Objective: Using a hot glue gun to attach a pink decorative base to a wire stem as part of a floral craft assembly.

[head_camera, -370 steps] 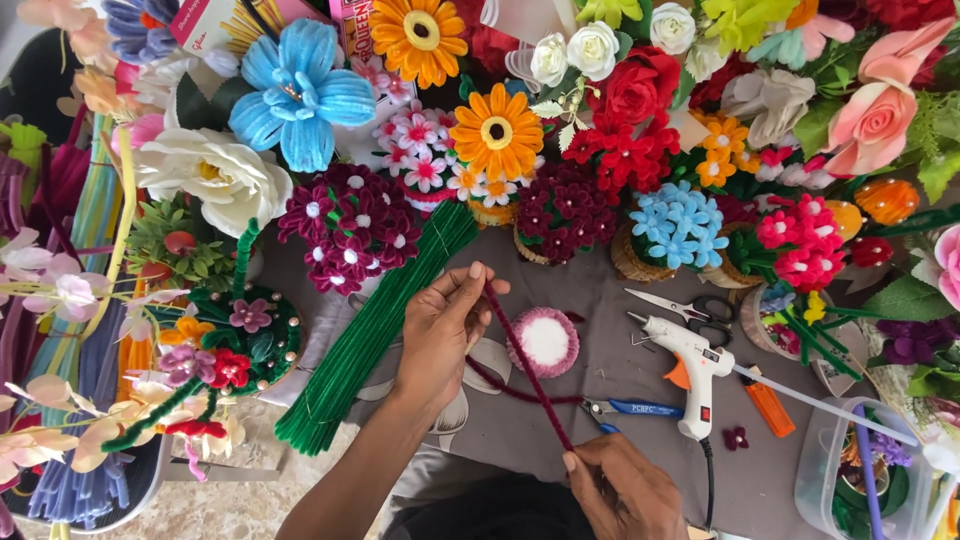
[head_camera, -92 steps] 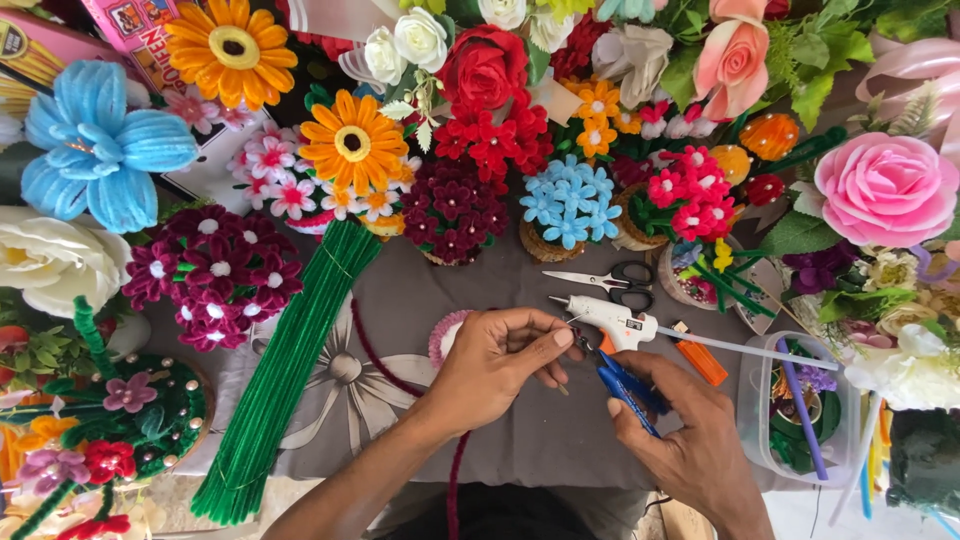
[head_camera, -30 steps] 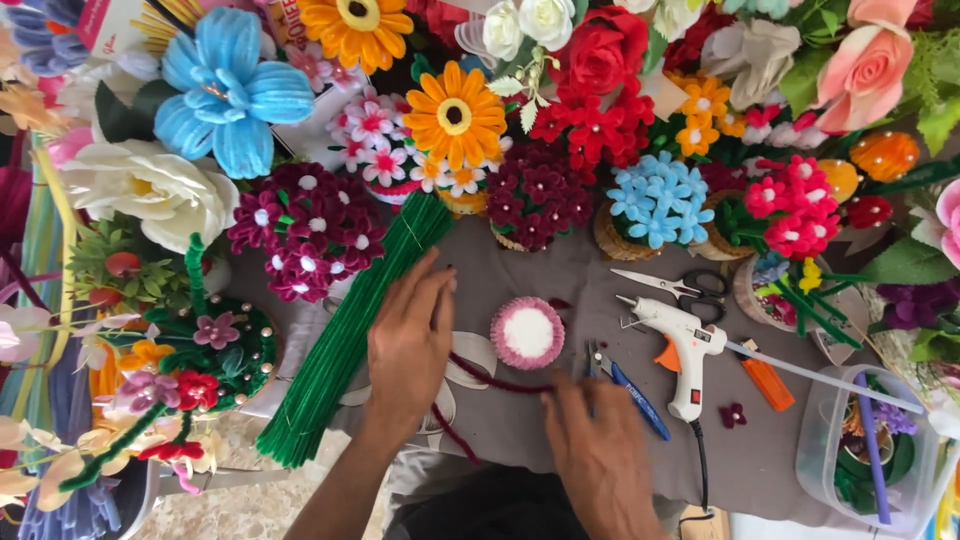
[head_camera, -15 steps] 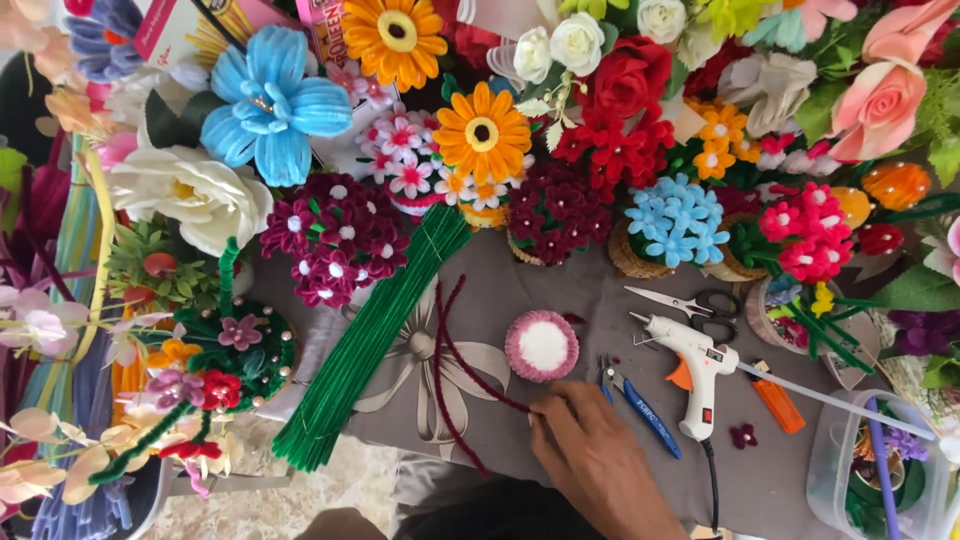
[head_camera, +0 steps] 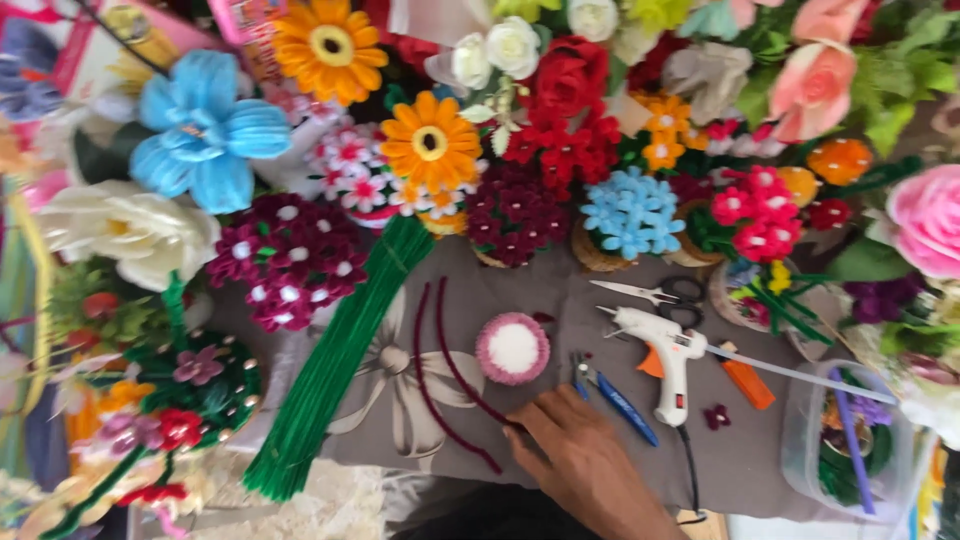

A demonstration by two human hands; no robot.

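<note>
My right hand [head_camera: 585,465] lies on the worktop [head_camera: 560,300], fingers [head_camera: 530,425] pinching a maroon pipe cleaner [head_camera: 455,365]; my left hand is out of view.

Open grey cloth [head_camera: 560,300] mid-frame, between green stem bundle [head_camera: 335,360] at left and glue gun [head_camera: 665,355] at right. Maroon pipe cleaners [head_camera: 440,370], pink-rimmed disc [head_camera: 512,347], blue pliers [head_camera: 615,395] clutter the centre. Flower wall [head_camera: 560,130] blocks the upper frame.
</note>
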